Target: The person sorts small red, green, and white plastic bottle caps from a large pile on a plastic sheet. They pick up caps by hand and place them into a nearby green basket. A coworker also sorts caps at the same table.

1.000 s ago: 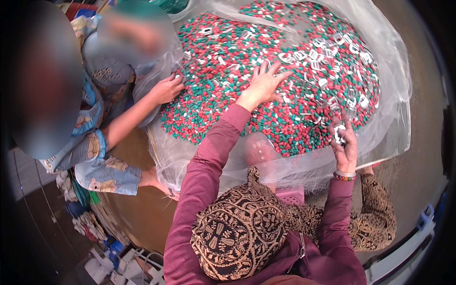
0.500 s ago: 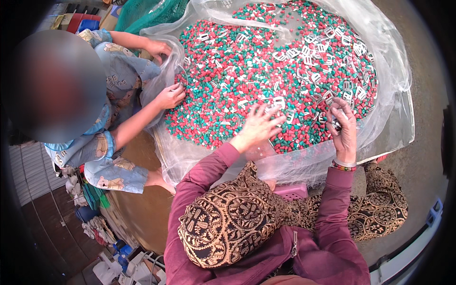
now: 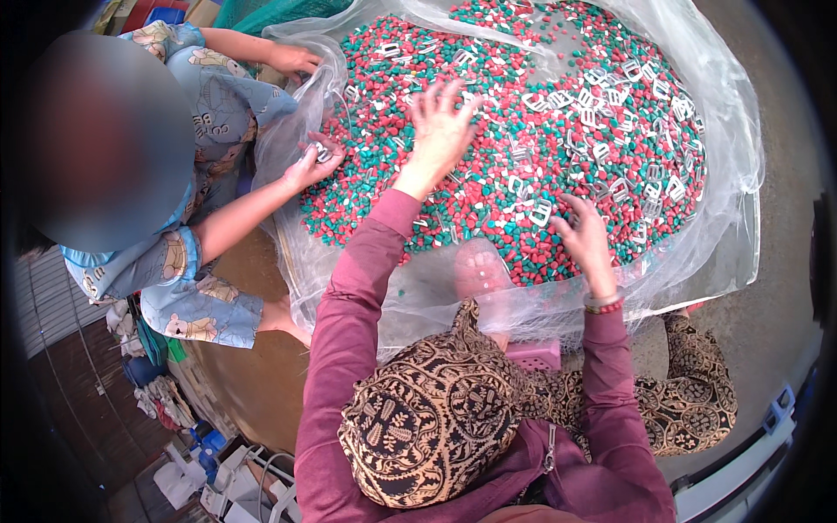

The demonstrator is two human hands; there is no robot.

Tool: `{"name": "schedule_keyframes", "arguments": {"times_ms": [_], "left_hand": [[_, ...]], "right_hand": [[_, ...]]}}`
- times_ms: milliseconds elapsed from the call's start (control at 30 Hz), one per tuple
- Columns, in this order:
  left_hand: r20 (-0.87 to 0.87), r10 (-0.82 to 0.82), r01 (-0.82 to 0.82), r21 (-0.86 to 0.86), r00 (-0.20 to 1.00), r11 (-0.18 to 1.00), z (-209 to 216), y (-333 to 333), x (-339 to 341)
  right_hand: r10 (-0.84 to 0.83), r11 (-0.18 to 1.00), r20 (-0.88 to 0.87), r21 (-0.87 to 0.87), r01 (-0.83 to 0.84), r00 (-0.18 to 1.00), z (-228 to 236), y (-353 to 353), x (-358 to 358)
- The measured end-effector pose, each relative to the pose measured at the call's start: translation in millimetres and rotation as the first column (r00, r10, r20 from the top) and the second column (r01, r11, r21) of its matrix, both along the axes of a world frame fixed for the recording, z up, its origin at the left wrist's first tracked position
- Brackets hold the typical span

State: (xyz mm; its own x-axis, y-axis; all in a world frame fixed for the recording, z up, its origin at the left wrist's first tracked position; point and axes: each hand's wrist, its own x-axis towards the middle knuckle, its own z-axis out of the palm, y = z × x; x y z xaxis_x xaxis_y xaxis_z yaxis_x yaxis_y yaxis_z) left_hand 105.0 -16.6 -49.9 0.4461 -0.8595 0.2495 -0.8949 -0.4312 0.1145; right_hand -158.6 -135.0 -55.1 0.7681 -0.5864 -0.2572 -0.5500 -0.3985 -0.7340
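Red, green and white pieces (image 3: 375, 196) make up a broad heap (image 3: 523, 257) lying on a sheer net (image 3: 731, 131). Silvery buckles (image 3: 683, 108) are scattered over the heap, thickest on its right part, with a few toward its far left. The left hand (image 3: 440, 131) is over the middle of the heap, toward its far side, back upward, fingers spread; nothing is seen in its grasp, and contact with the pieces cannot be confirmed. The right hand (image 3: 586, 234) is above the heap's near right part, thumb standing off from loosely bent fingers; no item is visible in it, though part of the palm is hidden. One buckle (image 3: 540, 212) lies on the heap just left of that hand. At the heap's left edge, a co-worker's near hand (image 3: 316, 161) holds a small silvery item; the co-worker's other hand (image 3: 295, 61) is at the net's rim, beyond the heap's far left. A bare foot (image 3: 481, 272) shows through the net at the heap's near edge. Nearer than the heap are patterned trousers (image 3: 436, 418) and a pink plastic object (image 3: 534, 355). Green mesh (image 3: 261, 16) is past the heap's far left.
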Motion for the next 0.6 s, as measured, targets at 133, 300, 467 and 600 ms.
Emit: {"name": "schedule_keyframes", "arguments": {"times_ms": [133,300,467,600], "left_hand": [[-0.115,-0.256,0.262,0.042,0.96,0.964,-4.7,-26.8,-41.8],[-0.334,-0.24,0.227,-0.08,0.911,0.971,-17.1,-29.6,-49.7],[-0.934,-0.355,-0.522,-0.319,0.032,0.791,17.4,2.6,-33.3],[-0.883,-0.309,-0.46,-0.123,-0.353,0.879,0.3,38.0,-55.2]], "right_hand": [[0.038,0.985,-0.09,-0.165,-0.053,0.995,-1.2,23.4,24.1],[-0.013,0.992,0.061,0.127,0.005,0.998,-3.1,17.1,19.6],[-0.581,0.137,0.123,0.989,-0.052,0.805,6.2,-3.4,-5.3],[-0.687,-0.166,-0.024,0.978,-0.126,0.726,21.9,-6.7,-17.8]]}}
